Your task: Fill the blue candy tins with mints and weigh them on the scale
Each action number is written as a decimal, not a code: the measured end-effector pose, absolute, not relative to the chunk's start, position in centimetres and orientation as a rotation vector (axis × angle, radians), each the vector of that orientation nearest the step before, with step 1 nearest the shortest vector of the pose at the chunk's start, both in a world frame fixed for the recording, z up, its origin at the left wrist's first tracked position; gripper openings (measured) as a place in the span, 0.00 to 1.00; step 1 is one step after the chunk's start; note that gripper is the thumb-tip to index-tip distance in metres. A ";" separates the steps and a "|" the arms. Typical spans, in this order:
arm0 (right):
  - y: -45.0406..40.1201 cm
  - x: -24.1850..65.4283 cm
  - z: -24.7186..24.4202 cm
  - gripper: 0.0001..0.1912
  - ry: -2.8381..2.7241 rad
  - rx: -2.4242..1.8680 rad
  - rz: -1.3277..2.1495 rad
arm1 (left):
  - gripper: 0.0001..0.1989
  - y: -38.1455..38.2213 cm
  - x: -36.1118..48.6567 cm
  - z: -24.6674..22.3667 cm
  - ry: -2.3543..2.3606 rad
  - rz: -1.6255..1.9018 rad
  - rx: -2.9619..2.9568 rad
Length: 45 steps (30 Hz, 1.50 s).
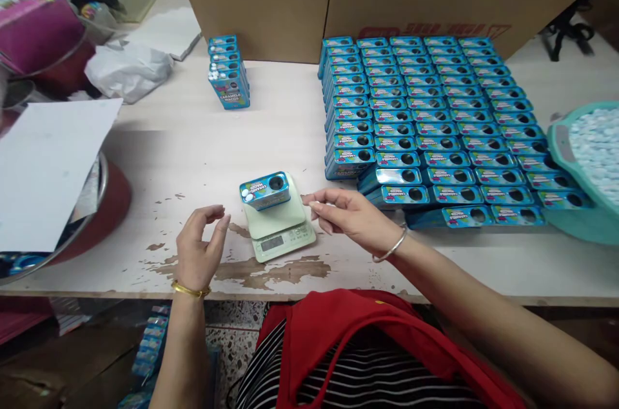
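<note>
A small digital scale (286, 238) stands on the worn white table, with one blue tin (271, 197) upright on its plate. The tin shows a dark round opening on top and a couple of white candies at the left of its lid. Just left of the scale, my left hand (200, 244) is empty, thumb and fingers curved apart. On the other side, my right hand (355, 219) has thumb and forefinger pinched near the plate's edge; a small white candy seems to be between the fingertips.
Rows of blue tins (416, 115) fill the table's right half, beside a teal basin (561, 193) of white candies. A short row of tins (232, 89) stands at the back left. Cardboard (271, 9) borders the back. A red bucket (113, 202) under paper (48, 170) is at left.
</note>
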State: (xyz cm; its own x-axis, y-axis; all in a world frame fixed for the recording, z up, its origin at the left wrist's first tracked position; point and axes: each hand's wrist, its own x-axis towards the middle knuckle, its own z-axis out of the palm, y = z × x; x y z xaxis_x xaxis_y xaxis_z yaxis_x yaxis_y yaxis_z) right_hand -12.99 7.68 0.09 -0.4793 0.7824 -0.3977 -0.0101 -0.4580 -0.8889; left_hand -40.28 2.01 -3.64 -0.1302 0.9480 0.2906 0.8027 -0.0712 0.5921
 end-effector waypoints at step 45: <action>3.9 -11.3 -4.9 0.19 -0.584 -1.293 2.119 | 0.24 2.2 -38.1 -1.4 1.953 1.014 2.360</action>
